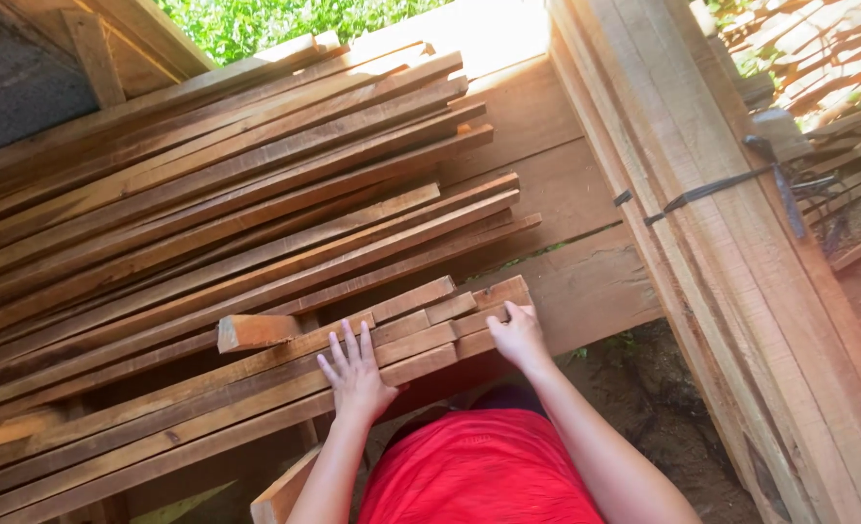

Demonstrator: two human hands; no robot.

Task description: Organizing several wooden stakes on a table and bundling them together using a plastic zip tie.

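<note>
My left hand lies flat, fingers spread, on top of a bundle of long thin wooden slats near their right ends. My right hand presses against the slats' cut ends, fingers curled over the end of the top row. Neither hand grips a slat. A short slat end sticks out just left of my left hand. I wear a red top.
A large heap of similar slats slopes up behind. Wide planks lie underneath. A strapped stack of thick boards runs down the right side. More slats lie at far right. Bare soil shows below.
</note>
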